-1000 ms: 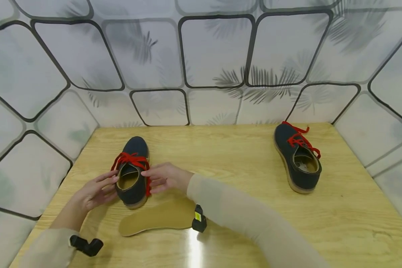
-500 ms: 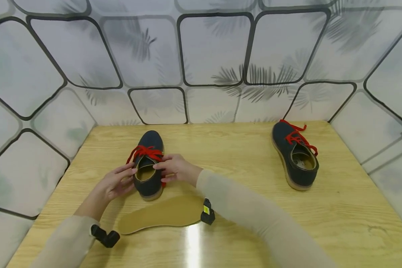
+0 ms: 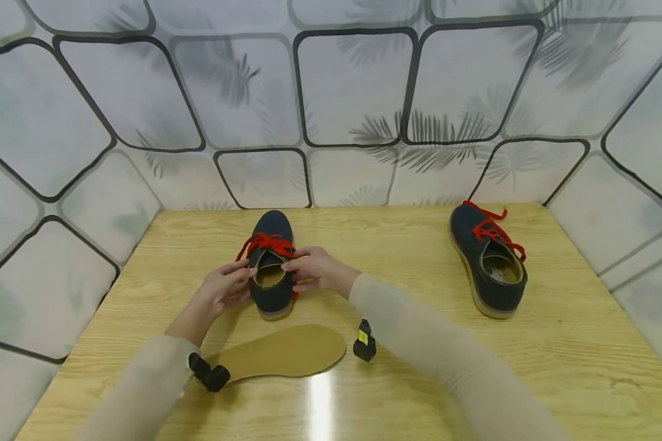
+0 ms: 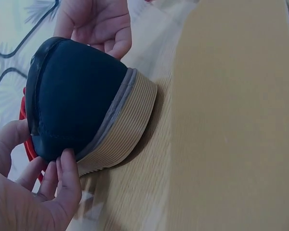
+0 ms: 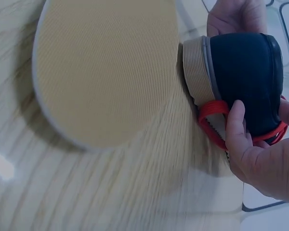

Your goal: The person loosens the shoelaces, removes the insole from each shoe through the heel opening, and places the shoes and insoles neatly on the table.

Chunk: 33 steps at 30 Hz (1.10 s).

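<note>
A dark navy shoe [image 3: 272,299] with red laces stands upright on the table, toe pointing away from me. My left hand [image 3: 224,289] grips its left side, thumb at the collar and fingers against the outside. On the opposite side my right hand [image 3: 319,269] pinches the collar the same way. Both wrist views show the heel [image 4: 79,91] and its ribbed pale sole edge; a red lace loop [image 5: 213,108] hangs down by the right fingers. Closer to me lies a flat tan insole [image 3: 289,350], its left end partly hidden by the left wrist camera.
A matching navy shoe [image 3: 499,298] with red laces stands at the right rear of the wooden table [image 3: 397,245]. Patterned white walls [image 3: 353,86] enclose the table at the back and on both sides.
Both hands have moved the gripped shoe to the right and slightly farther back, and it now points straighter ahead. The insole and the other shoe have stayed in place.
</note>
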### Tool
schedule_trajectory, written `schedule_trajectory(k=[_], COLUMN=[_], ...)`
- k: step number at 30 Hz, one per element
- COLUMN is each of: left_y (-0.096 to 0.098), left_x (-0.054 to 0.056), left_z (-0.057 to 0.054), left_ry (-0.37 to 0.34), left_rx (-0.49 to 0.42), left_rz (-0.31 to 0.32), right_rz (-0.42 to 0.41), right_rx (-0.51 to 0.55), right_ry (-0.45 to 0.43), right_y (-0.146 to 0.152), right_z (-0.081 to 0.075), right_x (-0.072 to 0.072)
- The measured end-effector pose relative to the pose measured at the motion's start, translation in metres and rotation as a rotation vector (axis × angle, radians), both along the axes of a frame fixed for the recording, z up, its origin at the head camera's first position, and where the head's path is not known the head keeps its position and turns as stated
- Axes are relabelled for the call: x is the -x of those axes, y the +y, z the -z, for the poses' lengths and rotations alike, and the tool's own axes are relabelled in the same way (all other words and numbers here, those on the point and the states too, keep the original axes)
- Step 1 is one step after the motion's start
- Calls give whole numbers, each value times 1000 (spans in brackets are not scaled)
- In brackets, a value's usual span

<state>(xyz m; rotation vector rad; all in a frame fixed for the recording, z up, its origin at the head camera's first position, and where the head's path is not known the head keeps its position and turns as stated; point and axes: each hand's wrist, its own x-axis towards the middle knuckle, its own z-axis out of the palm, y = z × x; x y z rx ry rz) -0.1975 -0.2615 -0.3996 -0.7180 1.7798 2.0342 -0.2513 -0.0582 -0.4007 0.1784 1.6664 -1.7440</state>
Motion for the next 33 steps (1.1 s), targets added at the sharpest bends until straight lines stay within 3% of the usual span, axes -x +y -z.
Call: schedule_trajectory(k=[11, 33], left_y=[27, 80], left_x=[14, 18], left_z=[7, 16], left_ry=[35, 72], left_rx=[28, 45], left_rz=[16, 52], right_rz=[23, 88], right_rx=[-9, 29], right_ry=[0, 51], right_y=[28, 89], right_z=[2, 11], right_x=[8, -7])
